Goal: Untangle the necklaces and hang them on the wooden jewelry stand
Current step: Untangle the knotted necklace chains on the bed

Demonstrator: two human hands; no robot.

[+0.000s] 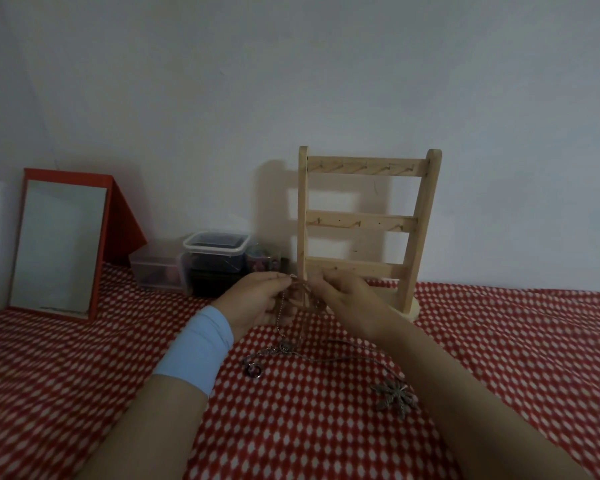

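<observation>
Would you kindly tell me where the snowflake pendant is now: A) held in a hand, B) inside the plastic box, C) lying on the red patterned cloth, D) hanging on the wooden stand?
C: the snowflake pendant lies flat on the red patterned cloth, apart from the left hand and right hand, which pinch a necklace chain.

- A plain, pale bluish-white wall fills the upper half of the view.
- A red cloth with small white diamond spots covers the surface below it.
- At the left a mirror in a red frame stands tilted back on the cloth.
- Clear plastic boxes sit against the wall, right of the mirror.
- The light is dim and even.
</observation>
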